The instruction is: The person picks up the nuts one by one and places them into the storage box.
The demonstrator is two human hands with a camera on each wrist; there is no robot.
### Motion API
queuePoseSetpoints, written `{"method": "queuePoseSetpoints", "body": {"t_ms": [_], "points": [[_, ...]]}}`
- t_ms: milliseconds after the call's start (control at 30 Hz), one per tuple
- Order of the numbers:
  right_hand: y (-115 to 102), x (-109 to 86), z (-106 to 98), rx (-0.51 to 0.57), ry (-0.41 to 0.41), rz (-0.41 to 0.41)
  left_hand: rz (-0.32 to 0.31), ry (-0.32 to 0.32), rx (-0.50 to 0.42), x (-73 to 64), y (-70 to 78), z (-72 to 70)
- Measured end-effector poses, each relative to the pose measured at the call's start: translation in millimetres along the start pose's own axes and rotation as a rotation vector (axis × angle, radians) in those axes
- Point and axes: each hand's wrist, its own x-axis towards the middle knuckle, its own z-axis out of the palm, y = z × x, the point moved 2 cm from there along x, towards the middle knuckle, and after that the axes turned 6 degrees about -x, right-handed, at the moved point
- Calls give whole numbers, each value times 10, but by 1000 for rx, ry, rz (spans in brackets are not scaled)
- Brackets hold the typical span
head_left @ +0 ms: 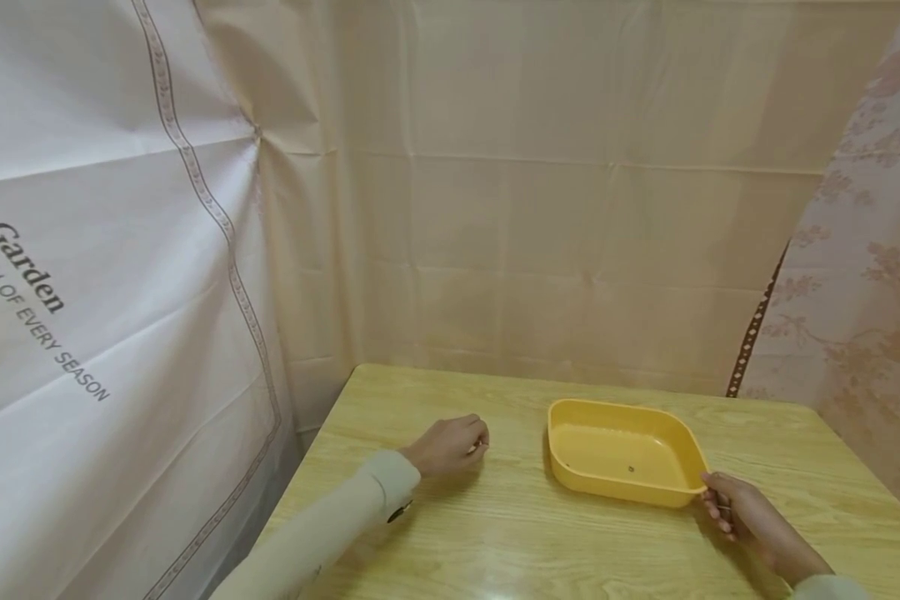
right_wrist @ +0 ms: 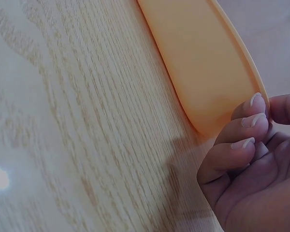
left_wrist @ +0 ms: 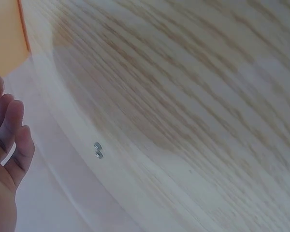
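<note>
A yellow plastic tray (head_left: 607,492) sits right of centre on the wooden table. My right hand (head_left: 750,517) pinches its near right corner, with the thumb and fingertips at the rim in the right wrist view. Inside the tray lies a small metal piece (head_left: 631,468) like a nut, plus a tinier speck near the left wall. My left hand (head_left: 450,446) hovers over the table left of the tray, its fingers loosely curled, nothing visible in them. Two small metal nuts (left_wrist: 98,150) lie close together on the tabletop in the left wrist view.
The pale wood-grain table (head_left: 510,533) has rounded far corners. Behind it hangs a beige cloth (head_left: 540,208). A white printed sheet (head_left: 120,250) hangs at the left and a floral one (head_left: 870,292) at the right.
</note>
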Motion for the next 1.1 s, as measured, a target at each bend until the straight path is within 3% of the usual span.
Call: {"method": "queuePoseSetpoints", "body": {"t_ms": [267, 800, 1100], "points": [[5, 1, -1, 17, -21, -15, 51, 28, -3, 46, 100, -11], [8, -8, -11, 37, -34, -41, 61, 22, -20, 194, 215, -4], [1, -19, -1, 37, -28, -40, 99, 33, -16, 280, 294, -18]]}}
